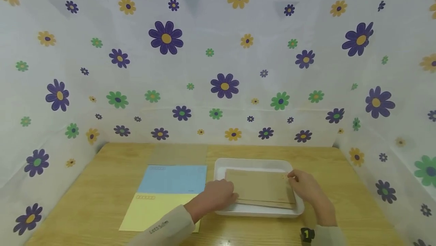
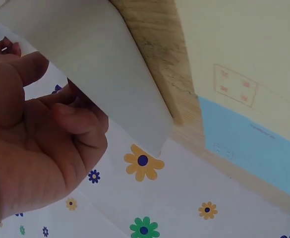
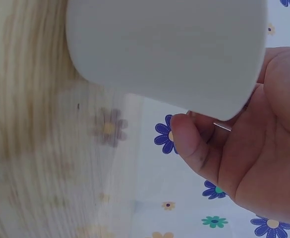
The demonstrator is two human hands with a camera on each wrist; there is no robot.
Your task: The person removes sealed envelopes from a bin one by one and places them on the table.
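Several brown envelopes (image 1: 259,186) lie stacked in a white tray (image 1: 256,212), their lower edges slightly offset. My left hand (image 1: 220,195) reaches over the tray's left rim and grips the stack's left edge with curled fingers. At the stack's right edge, near the upper corner, my right hand (image 1: 305,186) pinches the envelopes between thumb and fingers. In the left wrist view the tray wall (image 2: 95,62) hides the fingertips of the left hand (image 2: 45,144). In the right wrist view the tray's end (image 3: 169,54) covers part of the right hand's grip.
Left of the tray, a yellow envelope (image 1: 160,208), a blue envelope (image 1: 173,179) and a brown envelope (image 1: 178,154) lie in a column on the wooden table (image 1: 85,196). A white flowered curtain (image 1: 201,64) encloses the back and sides.
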